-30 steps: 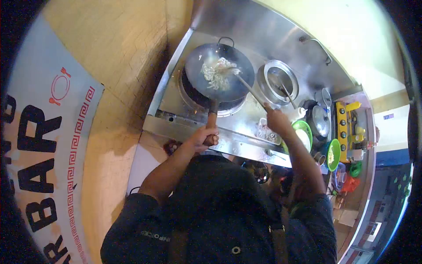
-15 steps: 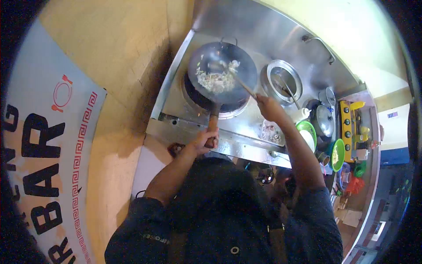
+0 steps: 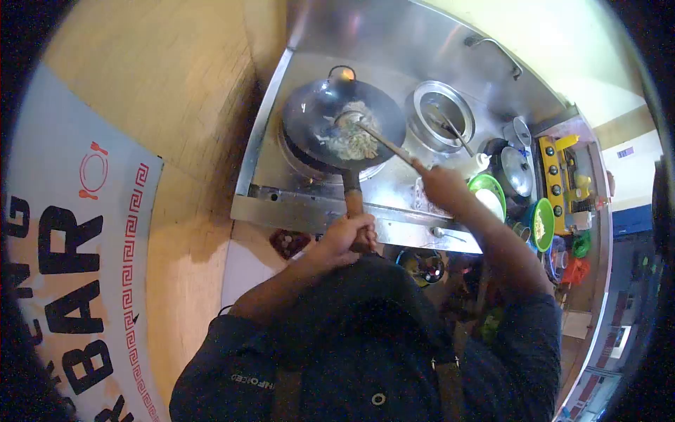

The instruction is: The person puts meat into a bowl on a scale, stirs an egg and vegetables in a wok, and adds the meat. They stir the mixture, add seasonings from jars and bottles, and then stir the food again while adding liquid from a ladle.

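Note:
My left hand (image 3: 351,235) is closed around the wooden handle of a dark wok (image 3: 302,109), which sits over the burner at the left of the steel range. Pale, chopped food (image 3: 357,144) lies in the middle and front of the wok. In my right hand (image 3: 444,186) is the long handle of a wok ladle (image 3: 387,143). Its round head rests among the food. A flame (image 3: 346,73) shows at the wok's far loop handle.
Right of the wok stands a round metal pot (image 3: 413,105) with another ladle in it. A white bottle (image 3: 477,165), green bowls (image 3: 550,239), a lidded pot (image 3: 517,176) and a yellow stove (image 3: 550,172) follow further right. A wall (image 3: 204,141) borders the left side.
The wok has shifted slightly left and its handle has come nearer my body. The ladle head and the food have moved within it. A flame now shows at the far rim.

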Tool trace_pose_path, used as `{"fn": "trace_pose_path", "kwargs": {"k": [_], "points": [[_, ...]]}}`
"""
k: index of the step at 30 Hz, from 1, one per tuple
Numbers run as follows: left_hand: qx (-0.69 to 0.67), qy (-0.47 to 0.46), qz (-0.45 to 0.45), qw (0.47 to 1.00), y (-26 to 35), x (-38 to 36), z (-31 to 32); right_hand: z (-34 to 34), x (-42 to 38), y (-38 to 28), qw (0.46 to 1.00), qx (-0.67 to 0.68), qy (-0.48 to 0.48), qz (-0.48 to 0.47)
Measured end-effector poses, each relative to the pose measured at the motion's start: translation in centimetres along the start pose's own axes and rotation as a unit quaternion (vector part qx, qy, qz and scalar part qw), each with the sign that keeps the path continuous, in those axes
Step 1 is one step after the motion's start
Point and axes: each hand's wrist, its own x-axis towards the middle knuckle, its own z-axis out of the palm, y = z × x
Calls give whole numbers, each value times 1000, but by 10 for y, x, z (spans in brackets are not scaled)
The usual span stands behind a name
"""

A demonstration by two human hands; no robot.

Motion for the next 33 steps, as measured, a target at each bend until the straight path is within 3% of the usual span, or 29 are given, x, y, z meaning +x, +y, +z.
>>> {"fn": "trace_pose_path", "kwargs": {"k": [1,2,3,5,8,11,13,16,17,19,20,23,24,25,27,28,30,33], "points": [[71,1,17,997,-1,-2,5,-13,7,10,997,-63,-33,15],[61,4,24,998,-2,3,-3,-24,6,23,998,-50,-33,29],[61,6,21,998,-1,13,-17,-29,-1,36,998,-50,34,10],[-34,3,19,999,3,31,-43,-64,-21,39,995,-74,66,-6],[-20,3,35,999,11,36,-49,-74,-36,39,993,-112,31,37],[-24,-11,32,999,6,48,-62,1,8,39,997,13,-4,73],[-28,-23,36,999,6,53,-71,36,35,39,982,163,27,87],[-11,-16,41,999,6,51,-80,61,47,26,930,312,188,53],[3,-11,46,999,6,52,-83,69,59,20,929,313,188,53],[19,-7,44,999,3,54,-87,93,90,13,940,297,138,96],[20,-18,46,999,3,56,-87,77,90,3,872,469,20,141],[28,-28,61,997,6,56,-90,33,59,-6,823,554,-18,125],[27,-29,69,997,5,56,-93,15,38,-10,862,495,-35,101],[25,-28,67,997,4,58,-97,26,24,-7,862,495,-38,102],[9,-50,59,997,2,62,-103,43,1,-1,972,222,69,-24],[7,-49,56,997,1,62,-103,44,0,-4,972,223,66,-23],[8,-8,48,999,8,58,-94,25,4,-27,986,141,-45,78],[29,-2,30,999,7,63,-99,43,58,-27,983,170,17,60]]}}
